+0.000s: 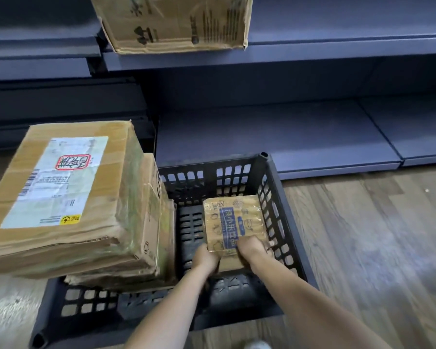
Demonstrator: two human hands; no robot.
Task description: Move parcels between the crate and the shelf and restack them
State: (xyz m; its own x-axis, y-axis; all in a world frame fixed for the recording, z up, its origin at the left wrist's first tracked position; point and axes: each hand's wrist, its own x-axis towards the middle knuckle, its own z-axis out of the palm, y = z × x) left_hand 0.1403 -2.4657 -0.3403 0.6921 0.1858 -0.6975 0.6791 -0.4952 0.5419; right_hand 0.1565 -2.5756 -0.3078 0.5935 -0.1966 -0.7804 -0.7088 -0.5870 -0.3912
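The left hand point(207, 256) and the right hand point(252, 248) each gripped a near corner of the small taped carton point(233, 224), fingers curled under its near edge. The carton lay flat in the black crate point(275, 177), against the crate's right wall. It looked light and stiff, though its glossy tape could be slippery, so the near corners and underside seemed the best hold. Stacked larger boxes point(68, 195) filled the crate's left side; another box point(174, 21) overhung a shelf point(312, 56).
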